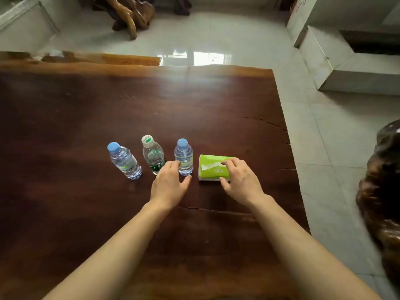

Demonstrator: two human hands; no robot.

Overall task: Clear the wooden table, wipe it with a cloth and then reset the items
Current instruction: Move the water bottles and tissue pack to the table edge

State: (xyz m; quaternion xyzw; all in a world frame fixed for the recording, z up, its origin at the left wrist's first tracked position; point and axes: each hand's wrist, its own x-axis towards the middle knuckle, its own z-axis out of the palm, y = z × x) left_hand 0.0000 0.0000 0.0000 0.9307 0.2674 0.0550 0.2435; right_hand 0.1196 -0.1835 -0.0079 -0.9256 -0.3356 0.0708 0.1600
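Three small water bottles stand in a row on the dark wooden table (86,118): a blue-capped one (124,161) on the left, a white-capped one with a green label (152,155) in the middle, and another blue-capped one (184,156) on the right. A green tissue pack (211,167) lies just right of them. My left hand (168,182) is curled around the base of the right blue-capped bottle, fingers and thumb on either side. My right hand (240,180) rests over the right end of the tissue pack, fingers on top and thumb at its near edge.
The table's right edge (287,135) runs beside a pale tiled floor. A dark carved wood stool (383,204) stands at the right. A wooden bench (101,58) sits beyond the far edge, a root sculpture (129,14) farther back, and white cabinets (346,61) at upper right.
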